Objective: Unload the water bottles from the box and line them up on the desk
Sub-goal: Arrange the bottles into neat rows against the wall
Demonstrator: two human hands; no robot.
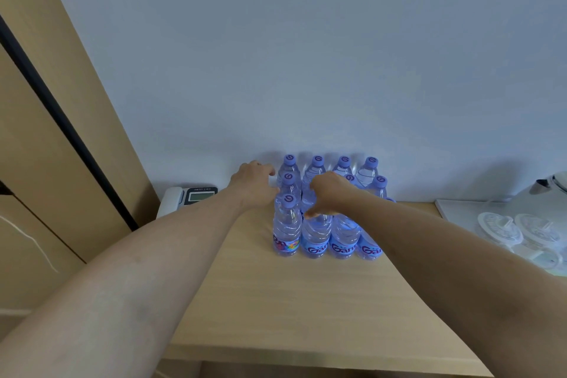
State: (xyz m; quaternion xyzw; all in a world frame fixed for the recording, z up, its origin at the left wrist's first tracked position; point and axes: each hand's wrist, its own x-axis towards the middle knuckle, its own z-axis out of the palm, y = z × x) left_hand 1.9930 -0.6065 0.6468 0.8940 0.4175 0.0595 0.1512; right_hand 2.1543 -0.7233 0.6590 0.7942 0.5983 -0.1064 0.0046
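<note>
Several clear water bottles with purple caps and blue labels stand in a tight block on the wooden desk (pixel 306 301), against the white wall. The front-left bottle (pixel 287 224) stands free. My left hand (pixel 253 179) lies against the left side of the block, its curled fingertips touching the back-left bottle (pixel 289 167); whether it grips is hidden. My right hand (pixel 331 193) is curled over the top of a bottle in the second column (pixel 316 233), thumb pointing down at its neck. The box is out of view.
A desk phone (pixel 187 196) sits at the left beside a tall wooden cabinet (pixel 46 147). To the right a white tray (pixel 454 209) holds upturned lidded cups (pixel 500 228), with a kettle (pixel 552 184) behind. The desk's front edge runs near the bottom.
</note>
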